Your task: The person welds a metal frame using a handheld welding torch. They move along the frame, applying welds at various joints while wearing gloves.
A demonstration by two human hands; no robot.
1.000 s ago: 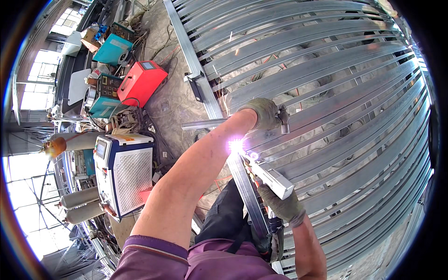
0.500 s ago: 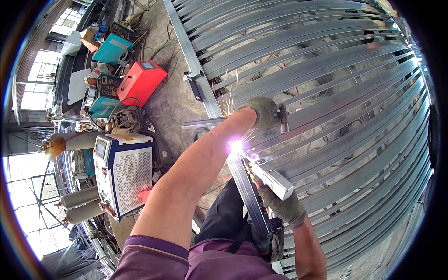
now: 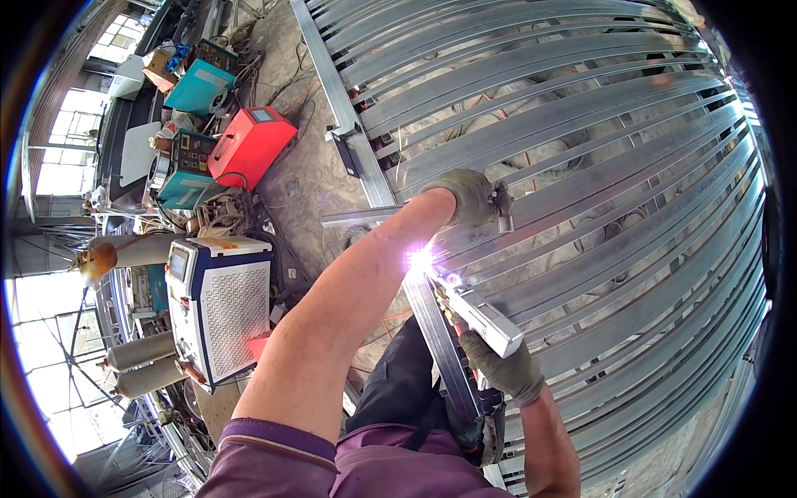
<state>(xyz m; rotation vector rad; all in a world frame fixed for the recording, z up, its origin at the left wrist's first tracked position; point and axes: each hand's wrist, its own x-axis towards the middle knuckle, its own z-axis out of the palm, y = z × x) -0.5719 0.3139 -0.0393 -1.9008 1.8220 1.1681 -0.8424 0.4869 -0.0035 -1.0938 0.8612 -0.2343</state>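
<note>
My gloved right hand [image 3: 505,365] is wrapped round a handheld welding gun [image 3: 488,322] with a white body. At its tip a bright arc [image 3: 420,261] burns at the far end of a metal bar [image 3: 440,339] that runs back toward my legs. The glare hides the joint itself. Beyond the arc, my gloved left hand [image 3: 469,199] is closed on what looks like a hammer [image 3: 505,217]; its short cylindrical metal head sticks out to the right, and the grip is hidden. My left forearm crosses just left of the arc.
Long parallel steel slats [image 3: 548,178] fill the right side, joined to a side rail [image 3: 332,83]. A bar end [image 3: 357,217] juts left past my forearm. On the left stand a white-and-blue machine [image 3: 228,307], a red machine [image 3: 253,148], teal machines [image 3: 199,87], gas cylinders [image 3: 141,353] and loose cables.
The sparks flying up past my left hand have thinned. Both hands and the welding gun stay nearly in place, and the arc still burns.
</note>
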